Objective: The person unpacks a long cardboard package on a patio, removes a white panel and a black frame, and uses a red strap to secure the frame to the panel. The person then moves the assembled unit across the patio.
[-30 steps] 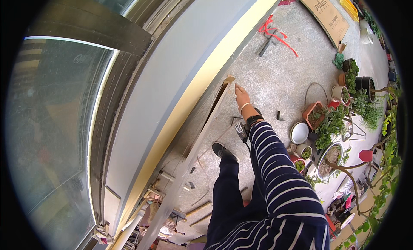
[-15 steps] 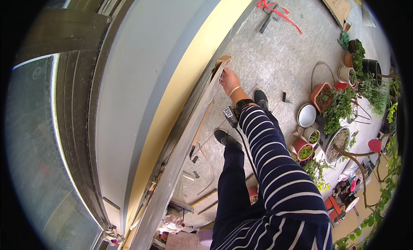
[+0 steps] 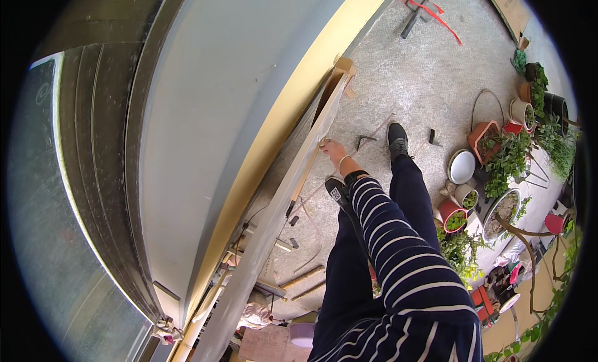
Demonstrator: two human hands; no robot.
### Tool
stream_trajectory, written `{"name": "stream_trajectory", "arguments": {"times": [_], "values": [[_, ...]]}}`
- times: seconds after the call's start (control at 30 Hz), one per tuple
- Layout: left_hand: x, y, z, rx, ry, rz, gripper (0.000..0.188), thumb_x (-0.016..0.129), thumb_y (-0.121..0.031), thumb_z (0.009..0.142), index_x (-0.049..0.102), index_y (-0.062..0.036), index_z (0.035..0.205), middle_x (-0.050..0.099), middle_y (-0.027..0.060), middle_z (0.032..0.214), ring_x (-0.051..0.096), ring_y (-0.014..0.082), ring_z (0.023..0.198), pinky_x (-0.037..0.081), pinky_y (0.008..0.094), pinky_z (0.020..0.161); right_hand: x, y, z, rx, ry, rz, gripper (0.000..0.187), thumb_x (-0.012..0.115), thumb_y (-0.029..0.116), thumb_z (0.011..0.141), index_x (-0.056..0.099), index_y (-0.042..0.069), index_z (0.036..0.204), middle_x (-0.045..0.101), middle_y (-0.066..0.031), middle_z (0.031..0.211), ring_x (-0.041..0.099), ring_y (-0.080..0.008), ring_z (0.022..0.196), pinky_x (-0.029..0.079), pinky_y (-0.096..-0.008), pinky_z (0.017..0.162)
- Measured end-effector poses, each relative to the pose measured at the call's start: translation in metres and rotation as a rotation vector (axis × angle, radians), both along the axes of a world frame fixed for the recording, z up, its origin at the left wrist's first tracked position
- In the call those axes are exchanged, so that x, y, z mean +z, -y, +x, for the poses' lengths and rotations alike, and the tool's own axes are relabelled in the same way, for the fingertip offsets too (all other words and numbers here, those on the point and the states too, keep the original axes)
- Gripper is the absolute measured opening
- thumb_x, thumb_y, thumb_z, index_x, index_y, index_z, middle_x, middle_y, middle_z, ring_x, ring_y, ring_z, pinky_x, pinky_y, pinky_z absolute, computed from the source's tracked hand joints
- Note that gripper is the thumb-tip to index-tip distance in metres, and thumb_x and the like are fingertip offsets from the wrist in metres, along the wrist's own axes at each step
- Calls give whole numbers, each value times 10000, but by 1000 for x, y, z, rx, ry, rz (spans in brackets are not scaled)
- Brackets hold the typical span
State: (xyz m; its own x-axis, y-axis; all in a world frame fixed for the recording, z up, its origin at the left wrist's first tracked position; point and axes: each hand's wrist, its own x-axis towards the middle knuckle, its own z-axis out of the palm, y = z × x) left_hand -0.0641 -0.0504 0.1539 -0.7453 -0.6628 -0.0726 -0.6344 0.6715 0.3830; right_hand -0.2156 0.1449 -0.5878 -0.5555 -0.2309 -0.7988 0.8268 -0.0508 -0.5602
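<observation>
A long, narrow panel (image 3: 272,219) in cloudy plastic wrap runs diagonally beside the wall, its far end capped with brown cardboard (image 3: 344,66). My right hand (image 3: 334,151) is at the panel's right edge, below that cardboard end, with its fingers curled closed on the edge; the fingertips are partly hidden. A cream band circles the wrist, with a dark strap above it. Along the panel's edge below the hand shows a tan wooden strip (image 3: 305,175) with a dark lower end. My left hand is out of view.
Potted plants (image 3: 498,169) and a white basin (image 3: 461,167) line the right side. A black angle bracket (image 3: 366,140) and a dark tool with red ribbon (image 3: 411,21) lie on the concrete floor. The grey wall (image 3: 218,107) rises at left.
My right hand has left the cardboard end and moved down along the panel's edge. The view has shifted, and the far end now stands farther from my hand.
</observation>
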Motion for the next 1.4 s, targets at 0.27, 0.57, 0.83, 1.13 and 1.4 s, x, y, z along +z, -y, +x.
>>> {"name": "stream_trajectory", "arguments": {"times": [0.27,0.57,0.83,1.13,1.4], "values": [[7,-6,-6,11,6,-4,432,789,-377,795,682,33,876,671,128,786,629,229,682,479,348,656,28,-3,9,49,367,159,378,475,104,915,628,99,1261,667,-148,1154,628,-287,1052,503,-368,907],[25,-18,-11,-48,-30,47,475,796,-420,788,679,30,883,664,125,784,623,221,685,472,341,656,186,-96,-34,198,-321,703,390,613,43,841,601,-7,1227,567,-201,1271,612,-318,1087,499,-378,912],[18,-42,-59,-378,-40,56,422,818,-364,760,683,24,855,661,106,732,622,220,650,474,331,648,464,-142,-62,239,-1239,394,775,783,358,791,460,71,1435,425,-184,1464,381,-346,1385,220,-545,1166],[-11,-142,-149,-563,96,144,206,798,-37,701,733,-38,897,703,130,718,669,228,583,491,285,556,513,-182,-90,417,-1409,169,399,792,287,741,624,104,1053,604,-62,940,606,-282,931,361,-502,1107],[-63,-234,-221,-594,109,192,170,781,-108,776,695,5,870,645,164,668,608,285,540,473,327,540,457,-255,-129,419,-1307,291,274,758,258,775,597,116,946,597,-44,876,603,-267,923,368,-484,1096]]}}
